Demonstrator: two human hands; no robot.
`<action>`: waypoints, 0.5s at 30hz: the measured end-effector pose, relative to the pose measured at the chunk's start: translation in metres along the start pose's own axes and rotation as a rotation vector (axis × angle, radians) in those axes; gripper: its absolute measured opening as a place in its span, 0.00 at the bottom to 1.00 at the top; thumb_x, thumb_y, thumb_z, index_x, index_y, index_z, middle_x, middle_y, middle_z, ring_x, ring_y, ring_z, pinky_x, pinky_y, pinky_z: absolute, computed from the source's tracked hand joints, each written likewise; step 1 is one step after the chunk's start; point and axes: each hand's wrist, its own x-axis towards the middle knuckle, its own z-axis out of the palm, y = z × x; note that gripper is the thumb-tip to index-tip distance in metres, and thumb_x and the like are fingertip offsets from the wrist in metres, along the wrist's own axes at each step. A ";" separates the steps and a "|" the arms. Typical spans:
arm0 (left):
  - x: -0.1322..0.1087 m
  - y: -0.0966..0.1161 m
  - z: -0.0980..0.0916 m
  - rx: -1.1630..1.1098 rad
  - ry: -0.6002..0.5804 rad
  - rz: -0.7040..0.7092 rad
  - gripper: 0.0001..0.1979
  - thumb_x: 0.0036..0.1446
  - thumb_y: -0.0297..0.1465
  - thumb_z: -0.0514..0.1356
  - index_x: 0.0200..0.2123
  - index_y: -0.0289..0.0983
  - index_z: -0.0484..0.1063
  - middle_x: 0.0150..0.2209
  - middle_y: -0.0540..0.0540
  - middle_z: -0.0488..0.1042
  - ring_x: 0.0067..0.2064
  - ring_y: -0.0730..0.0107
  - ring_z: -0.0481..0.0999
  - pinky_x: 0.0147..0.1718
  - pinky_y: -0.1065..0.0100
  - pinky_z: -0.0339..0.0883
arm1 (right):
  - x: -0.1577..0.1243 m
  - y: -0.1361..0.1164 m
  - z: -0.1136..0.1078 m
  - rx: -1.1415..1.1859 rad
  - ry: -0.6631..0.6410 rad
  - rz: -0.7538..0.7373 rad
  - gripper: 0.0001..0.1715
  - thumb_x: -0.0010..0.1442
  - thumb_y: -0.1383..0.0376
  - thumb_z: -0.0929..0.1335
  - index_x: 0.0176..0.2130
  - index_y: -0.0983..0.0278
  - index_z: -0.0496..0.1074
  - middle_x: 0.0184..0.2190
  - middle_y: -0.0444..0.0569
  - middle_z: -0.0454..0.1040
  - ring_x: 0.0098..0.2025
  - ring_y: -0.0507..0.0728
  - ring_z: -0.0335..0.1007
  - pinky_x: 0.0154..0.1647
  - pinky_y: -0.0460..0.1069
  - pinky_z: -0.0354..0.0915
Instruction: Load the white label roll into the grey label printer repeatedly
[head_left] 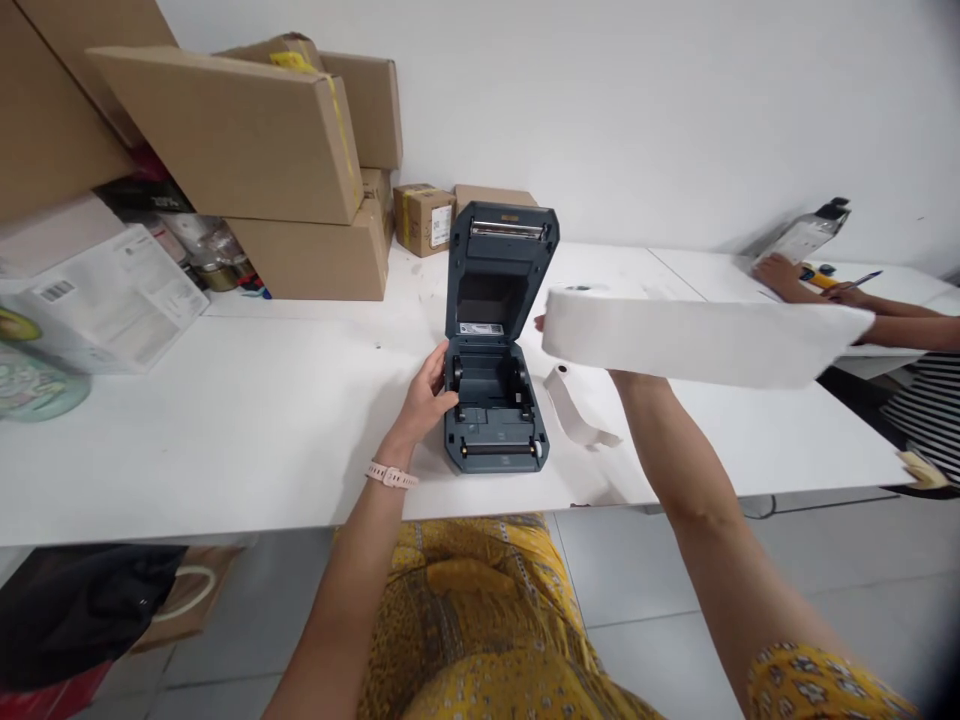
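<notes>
A dark grey label printer (495, 430) stands on the white table with its lid (501, 262) raised and its roll bay bare. My left hand (429, 395) grips the printer's left side, the thumb over the edge and the fingers along the outside. To the right of the lid, my right hand (539, 323) holds up a roll of white labels (574, 325). A long loose strip from this roll stretches right and hides most of that hand; only a fingertip shows at the left. Below it, a small roll of white paper (568, 393) lies partly unwound beside the printer.
Cardboard boxes (247, 140) are stacked at the back left, with a small taped box (424, 218) behind the printer. A white carton (112, 290) stands at far left. On the right, a co-worker's hands (780, 277) are near a bottle (810, 232) and a pen (855, 282).
</notes>
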 end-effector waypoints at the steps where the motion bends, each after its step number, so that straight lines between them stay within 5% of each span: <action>1: 0.000 -0.001 0.000 -0.002 0.001 0.003 0.50 0.49 0.29 0.67 0.73 0.37 0.50 0.73 0.36 0.54 0.73 0.50 0.56 0.69 0.53 0.54 | 0.009 -0.009 0.006 0.027 -0.062 -0.011 0.50 0.49 0.33 0.68 0.58 0.63 0.69 0.52 0.62 0.78 0.52 0.70 0.76 0.48 0.63 0.73; 8: 0.002 -0.005 -0.001 0.020 -0.013 0.035 0.51 0.50 0.32 0.68 0.73 0.39 0.49 0.74 0.37 0.51 0.74 0.47 0.51 0.70 0.51 0.51 | 0.050 -0.064 0.061 -0.457 -0.473 -0.034 0.43 0.44 0.46 0.78 0.55 0.60 0.70 0.51 0.53 0.78 0.50 0.67 0.76 0.52 0.59 0.69; 15: -0.001 0.001 0.002 -0.026 -0.002 0.000 0.50 0.50 0.31 0.67 0.73 0.40 0.49 0.74 0.38 0.53 0.74 0.49 0.51 0.70 0.53 0.52 | 0.058 -0.035 0.092 -0.655 -0.654 -0.027 0.45 0.53 0.36 0.71 0.57 0.62 0.68 0.54 0.59 0.77 0.54 0.71 0.75 0.51 0.60 0.69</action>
